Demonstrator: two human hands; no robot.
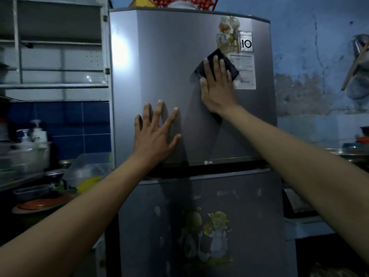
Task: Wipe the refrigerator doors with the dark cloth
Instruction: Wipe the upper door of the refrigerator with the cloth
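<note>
A silver two-door refrigerator fills the middle of the head view. Its upper door (169, 56) carries stickers and labels at the top right; its lower door (159, 226) has cartoon stickers. My right hand (217, 86) lies flat on the upper door, pressing the dark cloth (232, 67) against it just left of the white label. My left hand (155, 132) rests flat on the upper door lower down, fingers spread, holding nothing.
A white shelf unit (60, 56) and a blue-tiled counter crowded with bottles, containers and bowls (40, 152) stand left of the fridge. A counter with dishes (355, 144) sits at the right. Objects rest on top of the fridge (179, 3).
</note>
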